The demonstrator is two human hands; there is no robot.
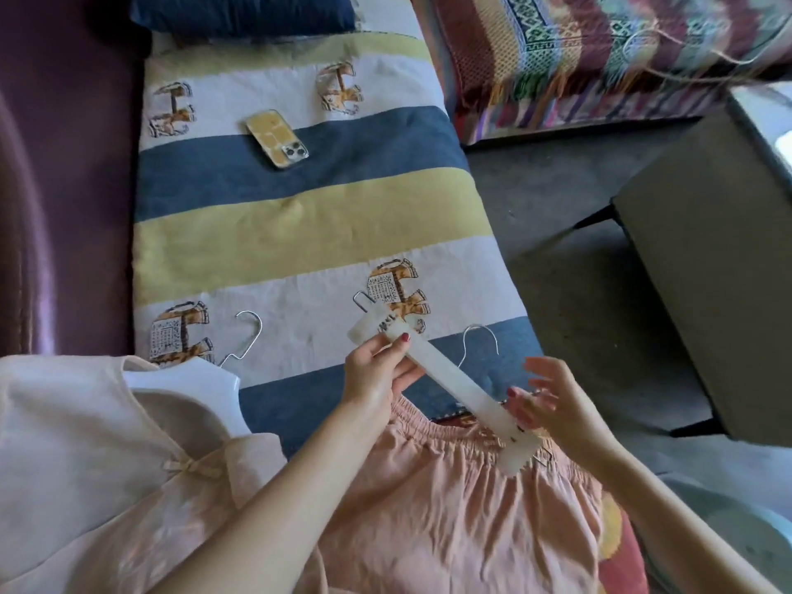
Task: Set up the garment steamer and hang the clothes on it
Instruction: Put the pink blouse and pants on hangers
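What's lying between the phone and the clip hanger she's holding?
Head view: only bare striped bedspread lies between the phone and the clip hanger.

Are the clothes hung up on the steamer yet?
Not yet. The blouse already sits on a white hanger. The left hand holds a clip hanger over the pink skirt, the right hand beside it. No steamer shows, so hanging is left.

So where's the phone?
The phone lies face down on the striped bedspread, upper left of the head view, beyond both hands and just right of an elephant print.
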